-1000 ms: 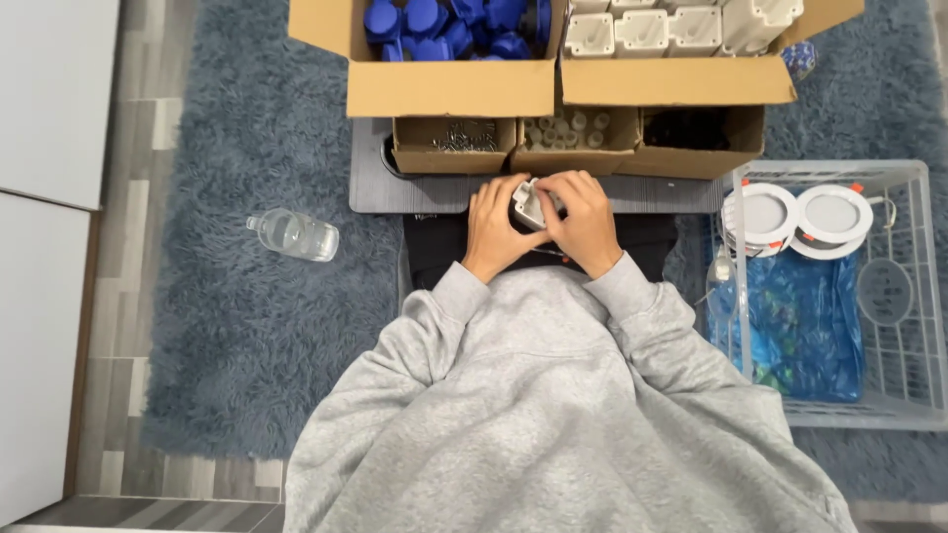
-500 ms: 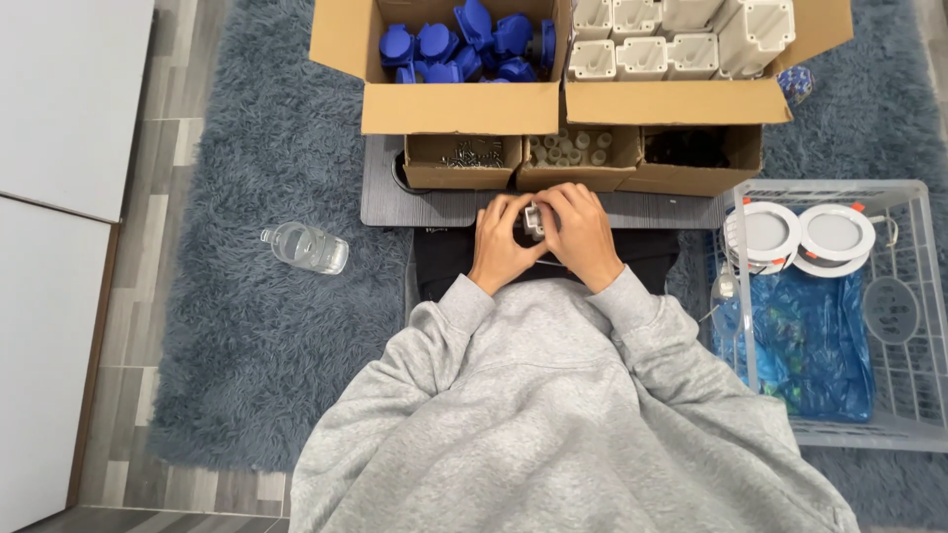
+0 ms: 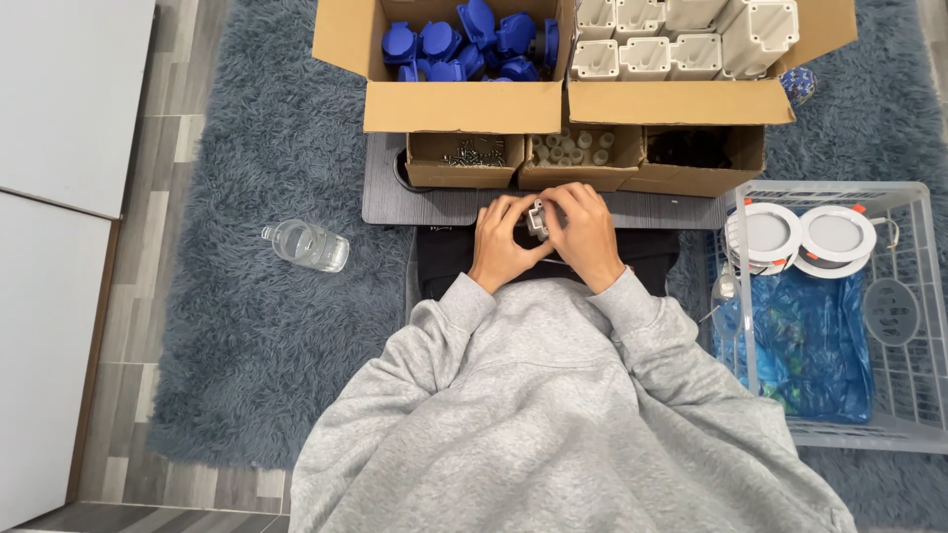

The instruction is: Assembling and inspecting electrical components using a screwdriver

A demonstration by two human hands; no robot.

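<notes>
While pinched between the fingertips of both hands, small grey part [image 3: 537,217] held just above the near edge of the dark grey board [image 3: 395,202], at the centre of the scene. Left hand [image 3: 502,242] curled around it from nine o'clock, fingers [image 3: 506,209] bent and pressed close together over the top. Right hand [image 3: 585,237] closed on it from three o'clock, fingers [image 3: 571,197] likewise drawn together, thumb tucked under. Exact shape of the part too small and too covered to tell.

Just beyond the hands, at twelve o'clock, three small open cartons in a row on the board: one with metal screws [image 3: 472,151], one with pale tube-shaped pieces [image 3: 578,148], one with dark contents [image 3: 688,148]. Farther out at twelve, two large cardboard boxes side by side, one filled with blue plastic housings [image 3: 464,44], the other with white moulded housings [image 3: 681,35].

At three o'clock, well apart from the hands, a white wire basket [image 3: 913,415] holding two round white light fittings [image 3: 800,237] and a blue plastic bag [image 3: 805,345]. At nine o'clock, a clear plastic bottle [image 3: 306,245] lying on its side on the shaggy blue-grey rug [image 3: 247,345]. At six o'clock, grey sweatshirt sleeves [image 3: 553,395] filling the foreground.
</notes>
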